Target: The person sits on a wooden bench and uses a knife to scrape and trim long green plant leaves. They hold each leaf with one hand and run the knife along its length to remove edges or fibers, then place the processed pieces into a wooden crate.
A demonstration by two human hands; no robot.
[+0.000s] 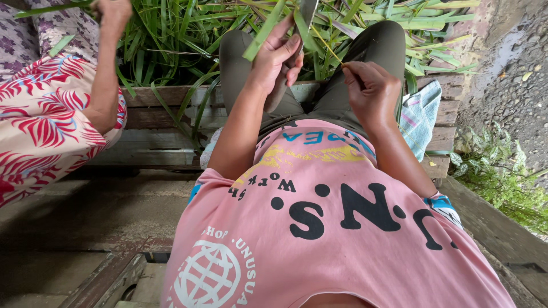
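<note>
Red-and-white patterned cloth covers a co-worker at the far left, whose forearm (pixel 105 74) rises to a hand closed on green leaves at the top edge. Next comes the pile of long green leaves (pixel 171 40), lying across weathered wooden planks (pixel 154 117) in front of the person's knees. The person's left hand (pixel 277 57) is raised from a bent elbow, palm turned inward, fingers curled around a knife handle (pixel 279 91) with the blade pointing up, while the thumb presses a broad green leaf strip (pixel 265 31) that slants up across the hand. Just to the right, the right hand (pixel 371 91) is held at about the same height, wrist bent, fingers folded in and pinching a thin yellowish sliver (pixel 334 45) that runs up toward the blade. The two hands are near each other, not touching. A pale blue checked cloth (pixel 419 114) lies on the planks beside the right knee.
</note>
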